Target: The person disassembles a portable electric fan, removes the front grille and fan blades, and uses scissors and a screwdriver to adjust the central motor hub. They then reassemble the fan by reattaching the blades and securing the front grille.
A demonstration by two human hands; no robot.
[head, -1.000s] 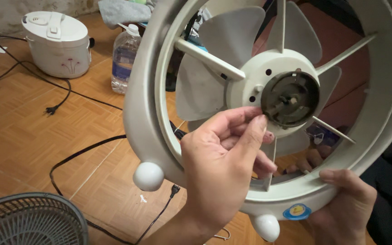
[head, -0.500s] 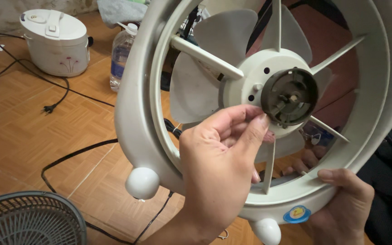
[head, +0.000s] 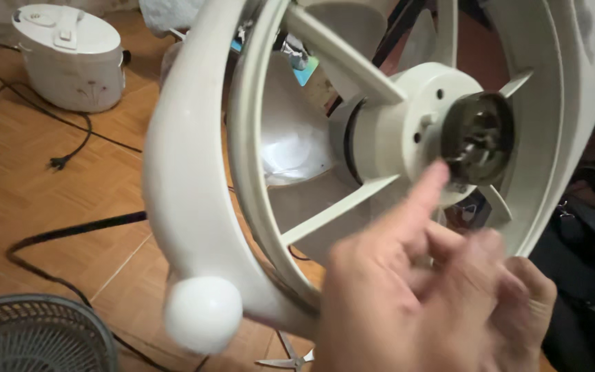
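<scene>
Head view: white plastic fan frame (head: 194,172) held upright, centre | left hand (head: 408,296) blurred, index finger out at dark motor hub (head: 478,138) | right hand (head: 528,303) gripping lower rim | likely light, rigid; hold by rim.

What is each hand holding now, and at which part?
The left hand holds nothing; its forefinger points at the dark motor hub. The right hand grips the fan frame at its lower rim.
</scene>
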